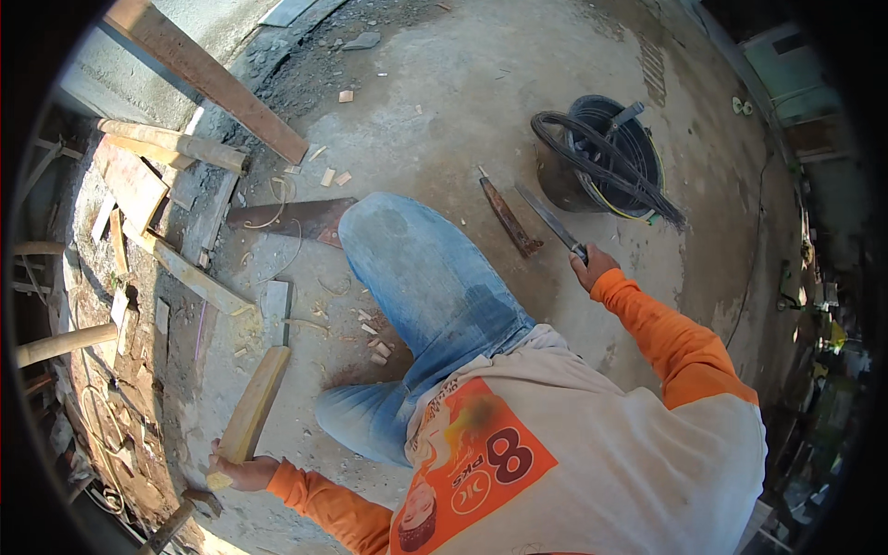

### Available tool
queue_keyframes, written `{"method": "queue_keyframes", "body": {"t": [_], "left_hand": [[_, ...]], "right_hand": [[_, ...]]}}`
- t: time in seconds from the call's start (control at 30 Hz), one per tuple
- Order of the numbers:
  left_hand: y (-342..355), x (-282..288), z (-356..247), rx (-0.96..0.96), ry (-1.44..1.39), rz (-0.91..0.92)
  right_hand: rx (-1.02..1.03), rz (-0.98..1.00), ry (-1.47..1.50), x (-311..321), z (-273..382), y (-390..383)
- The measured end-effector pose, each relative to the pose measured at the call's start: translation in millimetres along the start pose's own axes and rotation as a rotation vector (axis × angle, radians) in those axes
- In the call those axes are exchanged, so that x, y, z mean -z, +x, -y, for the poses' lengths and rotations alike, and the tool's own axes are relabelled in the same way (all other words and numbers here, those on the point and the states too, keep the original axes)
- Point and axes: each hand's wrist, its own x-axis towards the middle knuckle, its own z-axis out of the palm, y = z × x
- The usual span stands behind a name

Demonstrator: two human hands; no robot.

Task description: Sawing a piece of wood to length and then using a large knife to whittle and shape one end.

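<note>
In my right hand (597, 266), held out to the right, is a long knife (555, 220), its fingers wrapped round the dark handle and its straight blade slanting up and left. My left hand (245, 472) grips the near end of a pale piece of wood (257, 398) at the lower left. The wood's far end meets a grey flat strip (277, 310) on the ground; I cannot tell whether they are joined. Beside the blade, apart from it, lies a brown, tapered, worn-looking piece (507, 217) with a pale tip.
A black bucket (655, 153) holding a bundle of black wire (606, 157) stands beyond the knife. A saw blade (301, 220) lies by my knee. Wood chips (379, 351) are scattered on the concrete. Planks and posts (190, 268) crowd the left; a board (217, 83) leans at the upper left.
</note>
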Motion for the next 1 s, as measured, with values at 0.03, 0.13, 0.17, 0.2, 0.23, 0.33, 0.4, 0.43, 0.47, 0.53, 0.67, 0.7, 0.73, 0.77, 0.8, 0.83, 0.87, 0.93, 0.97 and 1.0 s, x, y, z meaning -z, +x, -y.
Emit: {"method": "queue_keyframes", "body": {"t": [0.03, 0.13, 0.17, 0.2, 0.23, 0.33, 0.4, 0.43, 0.47, 0.53, 0.67, 0.7, 0.73, 0.77, 0.8, 0.83, 0.87, 0.93, 0.97, 1.0], "left_hand": [[4, -5, 1, 0.001, 0.009, 0.011], [18, -18, 3, -0.001, -0.016, 0.058], [21, -19, 3, 0.006, -0.021, 0.074], [22, -20, 3, 0.015, -0.028, 0.088], [24, -19, 6, 0.014, -0.019, 0.094], [25, -18, 8, 0.026, -0.078, 0.088], [20, -20, 7, 0.024, -0.108, 0.040], [22, -17, 10, 0.022, -0.107, 0.041], [24, -12, 12, -0.014, -0.097, 0.065], [27, -3, 16, -0.053, -0.089, 0.086], [15, -4, 12, -0.018, -0.041, 0.044], [14, -3, 13, -0.010, -0.041, 0.014], [14, -1, 14, -0.011, -0.043, 0.010], [15, 1, 13, -0.006, -0.035, 0.003], [16, 3, 13, 0.000, -0.027, -0.004], [16, 6, 13, -0.004, -0.030, -0.006], [16, 7, 15, 0.004, -0.028, -0.017], [21, 13, 21, 0.011, -0.030, -0.029], [22, 16, 24, 0.007, -0.035, -0.044], [24, 18, 26, 0.002, -0.041, -0.059]], "right_hand": [[-0.031, 0.001, -0.023, -22, -25, -11], [-0.144, 0.007, -0.061, -89, -91, -39], [-0.213, 0.003, -0.083, -107, -106, -48], [-0.219, 0.014, -0.083, -120, -115, -55], [-0.251, 0.081, -0.080, -131, -123, -61], [-0.271, 0.219, -0.111, -140, -119, -67], [-0.263, 0.280, -0.148, -142, -114, -65], [-0.251, 0.281, -0.138, -144, -113, -64], [-0.236, 0.281, -0.127, -146, -111, -62], [-0.216, 0.276, -0.126, -147, -110, -57], [-0.086, 0.169, -0.094, -159, -125, -55], [-0.081, 0.167, -0.093, -160, -124, -54], [-0.086, 0.179, -0.085, -161, -121, -55], [-0.092, 0.190, -0.074, -160, -116, -55], [-0.088, 0.188, -0.070, -160, -113, -55], [-0.084, 0.193, -0.054, -160, -109, -55], [-0.083, 0.196, -0.039, -160, -105, -55], [-0.085, 0.199, -0.048, -161, -99, -55], [-0.088, 0.203, -0.060, -161, -98, -54], [-0.085, 0.199, -0.059, -164, -97, -52]]}}
